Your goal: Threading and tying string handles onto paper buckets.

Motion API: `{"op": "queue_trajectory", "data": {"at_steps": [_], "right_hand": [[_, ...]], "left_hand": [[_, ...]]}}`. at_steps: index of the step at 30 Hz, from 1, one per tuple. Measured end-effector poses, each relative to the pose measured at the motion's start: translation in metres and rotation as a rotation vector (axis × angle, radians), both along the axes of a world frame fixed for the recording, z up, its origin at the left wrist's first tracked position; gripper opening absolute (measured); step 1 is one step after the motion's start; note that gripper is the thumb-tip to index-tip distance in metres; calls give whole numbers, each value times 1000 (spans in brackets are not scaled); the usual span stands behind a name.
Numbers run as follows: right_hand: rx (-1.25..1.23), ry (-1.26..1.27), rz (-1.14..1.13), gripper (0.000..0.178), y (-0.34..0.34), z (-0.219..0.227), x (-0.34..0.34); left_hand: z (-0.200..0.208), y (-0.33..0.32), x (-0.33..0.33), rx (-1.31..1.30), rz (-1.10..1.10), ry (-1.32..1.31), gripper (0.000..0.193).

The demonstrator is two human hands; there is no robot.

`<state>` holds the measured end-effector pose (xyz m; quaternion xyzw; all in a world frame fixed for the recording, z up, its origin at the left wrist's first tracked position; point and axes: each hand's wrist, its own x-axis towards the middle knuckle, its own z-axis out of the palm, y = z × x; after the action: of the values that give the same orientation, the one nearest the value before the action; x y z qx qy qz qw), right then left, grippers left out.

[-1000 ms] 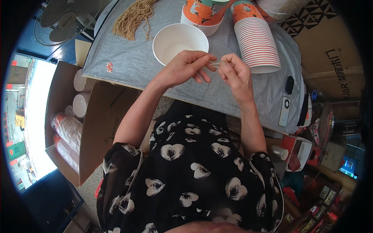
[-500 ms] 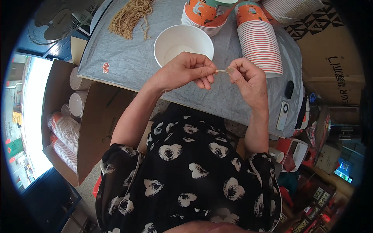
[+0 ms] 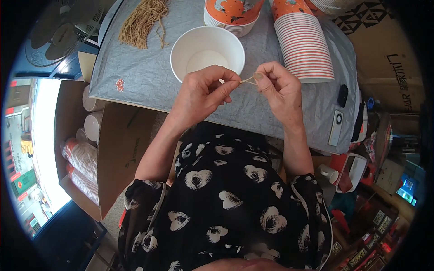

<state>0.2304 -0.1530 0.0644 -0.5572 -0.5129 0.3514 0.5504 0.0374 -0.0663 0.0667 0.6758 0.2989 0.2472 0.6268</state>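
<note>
Between my two hands runs a short length of thin tan string [image 3: 247, 81], looped or split into two strands near the right fingertips. My left hand [image 3: 199, 94] pinches one end between thumb and forefinger. On the other side my right hand [image 3: 281, 95] is closed on the string too, thumb against forefinger. Just beyond the left hand stands a large white paper bucket [image 3: 177, 53], its mouth up and nothing seen inside. A loose bundle of similar tan string [image 3: 143, 21] lies at the far left of the table.
Nested orange-patterned paper buckets [image 3: 231, 19] stand at the back, beside a long tilted stack [image 3: 305, 47]. A white remote [image 3: 335, 128] and a black object [image 3: 343, 95] lie at the right edge. An open cardboard box [image 3: 122, 153] of wrapped cups stands left of the grey-covered table [image 3: 149, 77].
Both hands have shifted slightly left in the view, and the string between them now shows an opened loop by the right fingers. The whole view has tilted a little.
</note>
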Motion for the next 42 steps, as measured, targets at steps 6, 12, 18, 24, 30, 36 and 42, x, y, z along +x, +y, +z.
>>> {"op": "queue_trajectory", "data": {"at_steps": [6,12,18,24,30,36,42], "right_hand": [[-112,397,5,13,0,0,-8],[-213,701,33,12,4,-13,-14],[-250,702,41,12,3,-11,-20],[-250,696,62,14,4,-11,-25],[-289,664,82,13,5,-12,-24],[-119,583,56,14,3,-7,-16],[78,-51,-35,21,-5,-18,-12]], "left_hand": [[-12,-6,3,23,80,-60,11],[-20,-9,6,294,86,-123,12],[-25,-10,4,385,129,-152,12],[-25,-20,9,326,278,-239,14],[-24,-14,1,613,230,-137,12],[-20,-10,-2,-93,191,-212,12],[-17,3,-7,-359,100,-206,12]]}}
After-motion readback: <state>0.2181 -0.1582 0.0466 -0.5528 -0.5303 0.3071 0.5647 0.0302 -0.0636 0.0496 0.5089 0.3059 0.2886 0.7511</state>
